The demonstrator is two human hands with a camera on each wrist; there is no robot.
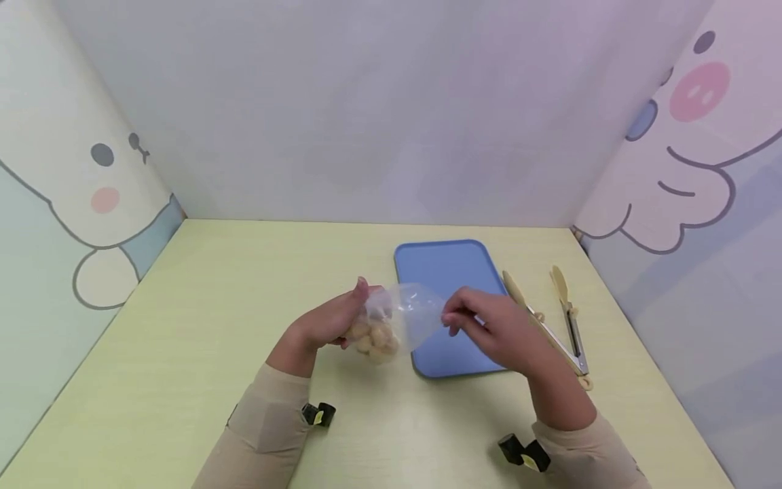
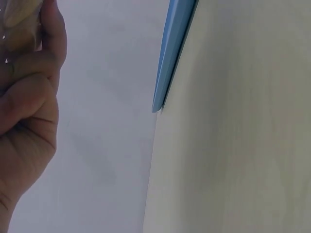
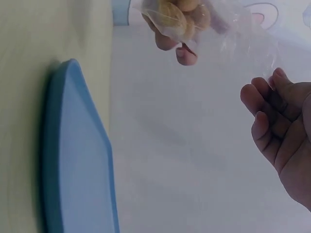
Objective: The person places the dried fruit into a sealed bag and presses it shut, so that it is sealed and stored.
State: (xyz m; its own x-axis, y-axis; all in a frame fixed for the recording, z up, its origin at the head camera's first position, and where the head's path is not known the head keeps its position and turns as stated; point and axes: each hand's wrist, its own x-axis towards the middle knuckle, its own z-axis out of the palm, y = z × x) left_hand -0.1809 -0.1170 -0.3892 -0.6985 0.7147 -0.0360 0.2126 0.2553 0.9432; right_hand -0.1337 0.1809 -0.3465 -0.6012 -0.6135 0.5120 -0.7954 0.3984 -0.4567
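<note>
A clear plastic bag (image 1: 415,309) with several round, tan pieces (image 1: 374,338) in its lower end is held up between both hands, over the table and the left edge of a blue tray (image 1: 455,265). My left hand (image 1: 332,316) grips the filled end, fingers curled round it and thumb raised. At the other end, my right hand (image 1: 497,329) pinches the bag's edge between thumb and forefinger. The right wrist view shows the tan pieces (image 3: 187,19) through the plastic, with left fingertips (image 3: 186,56) beneath them.
Tongs (image 1: 568,326) with tan tips and metal arms lie spread to the right of the tray on the pale yellow table (image 1: 244,272). A grey back wall (image 1: 366,122) and side walls with cartoon animals surround the table.
</note>
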